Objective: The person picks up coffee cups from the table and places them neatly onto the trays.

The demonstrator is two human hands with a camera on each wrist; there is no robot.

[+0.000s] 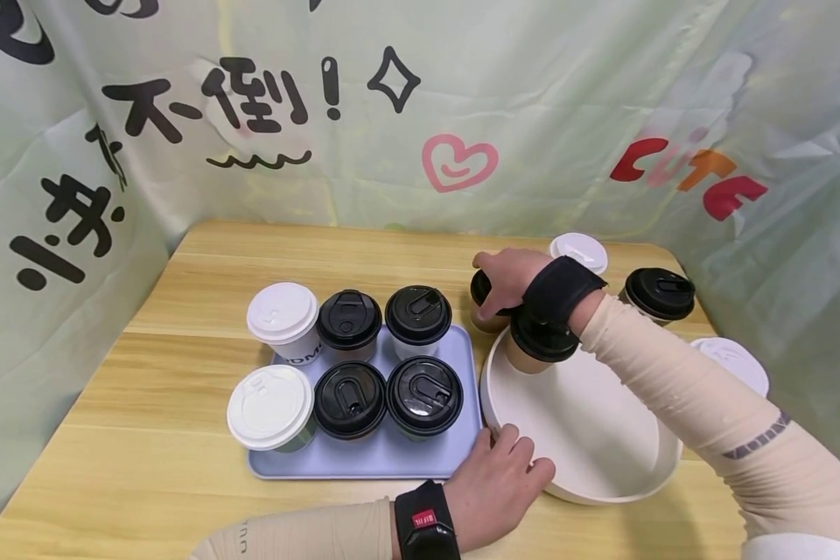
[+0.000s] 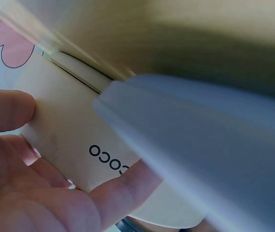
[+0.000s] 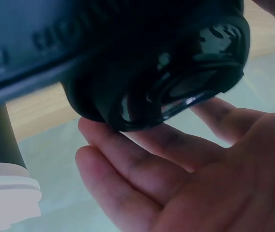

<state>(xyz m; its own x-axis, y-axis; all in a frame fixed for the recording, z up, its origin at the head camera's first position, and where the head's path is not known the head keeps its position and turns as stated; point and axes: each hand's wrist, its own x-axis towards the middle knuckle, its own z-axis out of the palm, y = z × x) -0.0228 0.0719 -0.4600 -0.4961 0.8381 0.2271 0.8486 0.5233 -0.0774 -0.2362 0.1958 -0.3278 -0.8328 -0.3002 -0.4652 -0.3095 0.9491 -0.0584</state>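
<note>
My right hand (image 1: 511, 280) reaches over the far-left rim of a round white tray (image 1: 602, 435) and grips a brown cup (image 1: 488, 320) by its black lid. In the right wrist view, fingers curl around that black lid (image 3: 176, 92). Just in front, another brown cup (image 1: 528, 359) with a black lid stands inside the tray near its rim. My left hand (image 1: 497, 490) holds the tray's near-left edge, its thumb and fingers at the wall in the left wrist view, where the tray (image 2: 79, 130) shows dark lettering.
A blue rectangular tray (image 1: 364, 467) at left carries several lidded cups, including a white-lidded cup (image 1: 271, 408) and a black-lidded cup (image 1: 425, 395). Behind and right of the round tray stand white-lidded cups (image 1: 579, 253) and a black-lidded cup (image 1: 659, 294). A printed cloth (image 1: 532, 101) encloses the table (image 1: 147, 435).
</note>
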